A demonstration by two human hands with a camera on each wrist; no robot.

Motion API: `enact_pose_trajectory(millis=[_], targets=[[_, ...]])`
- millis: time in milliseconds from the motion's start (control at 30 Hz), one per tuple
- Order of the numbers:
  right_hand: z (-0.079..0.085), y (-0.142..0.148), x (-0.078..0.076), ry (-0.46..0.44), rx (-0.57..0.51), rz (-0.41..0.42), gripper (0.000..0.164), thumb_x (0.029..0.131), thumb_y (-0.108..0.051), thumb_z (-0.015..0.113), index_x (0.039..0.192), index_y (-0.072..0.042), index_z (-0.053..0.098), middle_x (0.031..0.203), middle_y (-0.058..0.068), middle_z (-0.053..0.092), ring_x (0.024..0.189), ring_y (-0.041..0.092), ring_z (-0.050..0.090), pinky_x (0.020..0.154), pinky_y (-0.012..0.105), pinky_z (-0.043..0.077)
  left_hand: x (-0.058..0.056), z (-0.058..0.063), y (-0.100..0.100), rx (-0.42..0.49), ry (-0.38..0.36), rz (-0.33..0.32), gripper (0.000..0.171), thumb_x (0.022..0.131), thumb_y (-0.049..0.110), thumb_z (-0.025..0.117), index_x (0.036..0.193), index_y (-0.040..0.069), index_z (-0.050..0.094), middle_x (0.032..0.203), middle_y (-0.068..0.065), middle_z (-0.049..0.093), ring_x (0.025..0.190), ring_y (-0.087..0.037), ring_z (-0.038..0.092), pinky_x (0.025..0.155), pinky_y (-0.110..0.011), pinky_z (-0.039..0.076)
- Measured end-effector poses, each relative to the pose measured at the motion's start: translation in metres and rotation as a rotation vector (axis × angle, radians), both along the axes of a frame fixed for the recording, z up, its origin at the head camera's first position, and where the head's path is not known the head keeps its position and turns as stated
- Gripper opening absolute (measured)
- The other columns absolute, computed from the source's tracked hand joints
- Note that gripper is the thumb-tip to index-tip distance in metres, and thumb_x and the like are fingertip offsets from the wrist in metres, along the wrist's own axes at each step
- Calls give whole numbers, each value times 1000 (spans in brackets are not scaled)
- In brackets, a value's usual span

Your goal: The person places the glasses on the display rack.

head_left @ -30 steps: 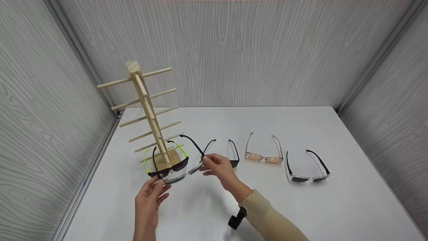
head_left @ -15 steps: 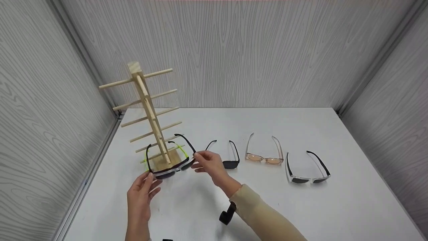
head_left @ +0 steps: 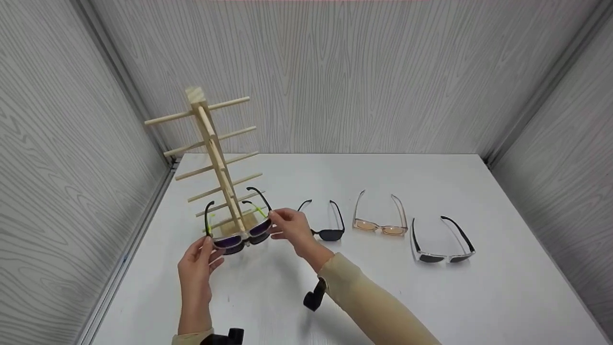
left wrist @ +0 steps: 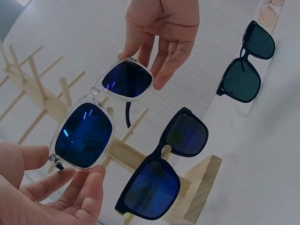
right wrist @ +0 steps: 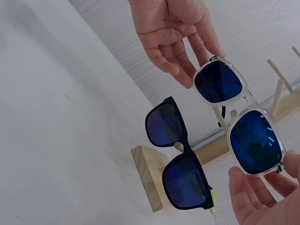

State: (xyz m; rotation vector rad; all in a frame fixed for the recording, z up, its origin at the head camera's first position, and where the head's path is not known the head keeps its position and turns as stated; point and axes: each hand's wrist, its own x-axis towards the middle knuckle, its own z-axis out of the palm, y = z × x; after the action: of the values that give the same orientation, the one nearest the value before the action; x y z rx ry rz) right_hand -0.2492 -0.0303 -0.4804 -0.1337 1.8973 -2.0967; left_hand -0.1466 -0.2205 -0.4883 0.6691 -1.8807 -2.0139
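Both hands hold a pair of clear-framed sunglasses (left wrist: 84,136) with blue mirrored lenses and dark temples, spread open. My left hand (head_left: 195,262) pinches one end of the frame by the hinge; my right hand (head_left: 293,231) pinches the other. The temples reach forward, either side of a wooden display rack (head_left: 221,165) with several rows of pegs. Low on that rack, near its base, sit black sunglasses (left wrist: 151,187) with yellow-green temples. Seen from the head, the held pair overlaps them; both wrist views show the held lenses farther up the rack.
On the white table (head_left: 364,292), right of the rack, lie black sunglasses (head_left: 331,235), pink-tinted clear glasses (head_left: 392,230) and clear-framed sunglasses with dark temples (head_left: 431,258), temples unfolded. Grey wood-grain panels (head_left: 335,76) enclose the table's back and sides.
Both hands have carried the held sunglasses left and slightly up, closer to the rack. Their temples now flank its post. The glasses on the table stay put.
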Motion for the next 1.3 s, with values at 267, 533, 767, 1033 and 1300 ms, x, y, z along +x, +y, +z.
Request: enact_pose_trajectory(millis=[267,533,767,1033,1300], targets=[[-3,-8,-6,-29,3,-41,26,91,-21,61,106,1,63,90,10,63,78,26,67,66,33,55,-7,-3,-3,-19,3,-9,50,91,40,57,124,3,54,102,-13,61,91,-24,65,73,-27,54],[-10,-16,-9,-60,-33,-48,30,92,-22,60,109,3,61,89,9,63,78,26,67,70,37,55,-10,-4,-5,-17,3,3,49,91,40,56,124,4,54,103,-14,59,89,-22,65,74,-28,54],[-12,-15,-12,-67,-29,-63,29,92,-23,60,109,0,62,90,10,63,77,25,67,71,38,55,-15,-6,-4,-1,34,-8,51,92,40,56,127,3,53,106,-15,59,91,-24,65,73,-27,54],[-14,-14,-12,-93,-33,-56,30,92,-24,59,110,0,62,91,11,63,78,25,68,70,36,55,-16,-10,-4,10,14,-13,53,92,44,53,126,4,51,110,-15,58,93,-22,65,75,-27,53],[-14,-6,-11,-110,-1,-50,29,92,-26,60,107,-1,61,102,22,63,82,27,67,68,34,55,-16,-26,-12,62,9,-36,58,91,50,51,124,2,51,113,-17,57,95,-23,64,76,-28,53]])
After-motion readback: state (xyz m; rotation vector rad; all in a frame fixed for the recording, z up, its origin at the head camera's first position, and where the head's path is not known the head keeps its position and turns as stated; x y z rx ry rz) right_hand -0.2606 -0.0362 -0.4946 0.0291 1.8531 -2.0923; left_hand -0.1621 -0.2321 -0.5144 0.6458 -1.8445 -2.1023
